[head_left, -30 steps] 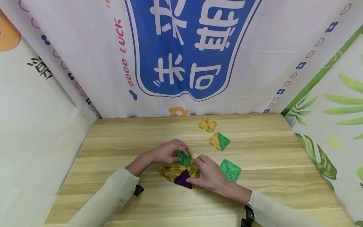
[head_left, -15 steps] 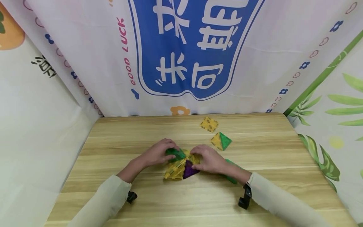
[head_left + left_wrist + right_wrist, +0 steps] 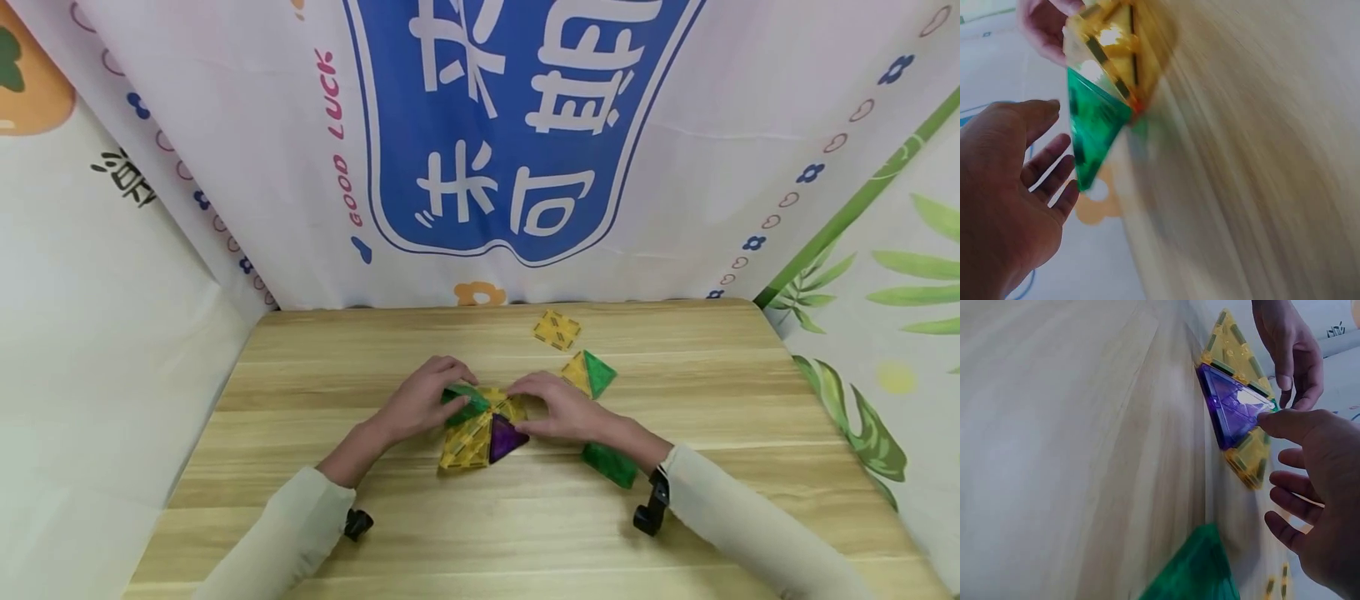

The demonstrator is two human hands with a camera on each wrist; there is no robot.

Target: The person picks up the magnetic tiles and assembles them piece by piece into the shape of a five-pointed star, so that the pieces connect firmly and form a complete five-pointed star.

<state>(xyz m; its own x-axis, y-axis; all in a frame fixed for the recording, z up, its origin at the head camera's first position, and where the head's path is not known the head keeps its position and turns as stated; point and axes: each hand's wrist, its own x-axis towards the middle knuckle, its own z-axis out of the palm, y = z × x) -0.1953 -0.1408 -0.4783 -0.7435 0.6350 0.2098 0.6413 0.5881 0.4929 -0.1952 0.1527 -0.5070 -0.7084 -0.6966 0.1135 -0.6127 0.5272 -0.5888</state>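
A joined cluster of magnetic tiles lies on the table between my hands, yellow triangles point(image 3: 467, 446) making up much of it. A green triangular tile point(image 3: 1092, 122) forms its left side and a purple triangular tile point(image 3: 507, 438) its lower right. My left hand point(image 3: 422, 402) is at the green tile, thumb in front and fingertips by its outer edge, fingers loosely extended. My right hand point(image 3: 564, 408) rests its thumb tip at the purple tile, as the right wrist view shows; its other fingers are spread and relaxed. Part of the yellow tiles is hidden behind the hands.
Right of the cluster lies a green tile piece point(image 3: 611, 467), partly under the right forearm. Behind it are a yellow-and-green square point(image 3: 600, 375) and a yellow square point(image 3: 557, 330). The wooden table point(image 3: 337, 350) meets a printed cloth point(image 3: 315, 275) at its far edge.
The cluster has turned counterclockwise: its green tile swung from the back to the left, its purple tile to the right. My hands shifted with it, and both are slightly farther back.
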